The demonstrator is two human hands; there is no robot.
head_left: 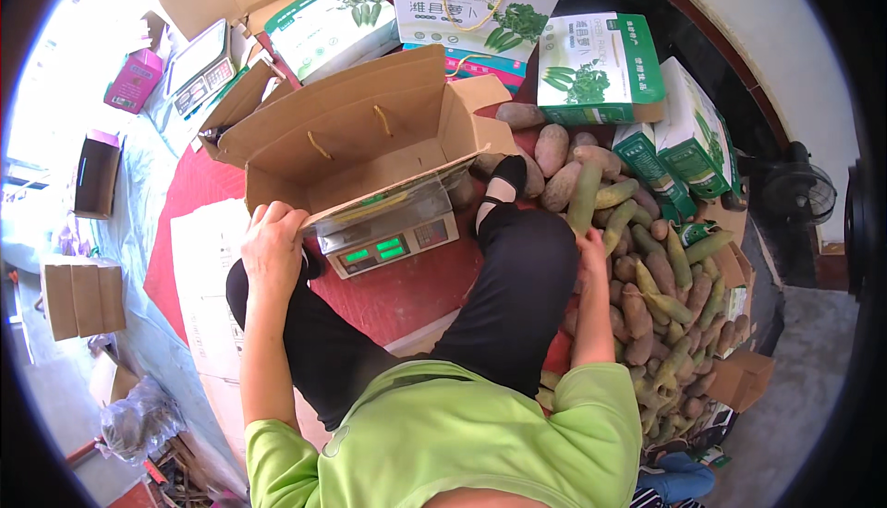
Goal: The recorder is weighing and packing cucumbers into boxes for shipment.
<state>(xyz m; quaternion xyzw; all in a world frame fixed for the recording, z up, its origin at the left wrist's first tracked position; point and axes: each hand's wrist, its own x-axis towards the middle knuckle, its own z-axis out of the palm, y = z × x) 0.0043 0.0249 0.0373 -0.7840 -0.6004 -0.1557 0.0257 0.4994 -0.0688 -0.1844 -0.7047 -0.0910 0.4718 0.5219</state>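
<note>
Open brown cardboard box: was set over a silver digital scale, its near-left corner gripped by the left hand.
Long green radish: was clasped at its near end by the nearer, right hand, beyond the box's right edge.
Long axis: was pointed forward.

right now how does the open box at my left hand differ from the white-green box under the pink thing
The open box shows its plain brown inside; the white-green box shows a printed face. Your left hand holds the open box's edge; neither hand touches the white-green box. Both have yellow rope handles.
</note>
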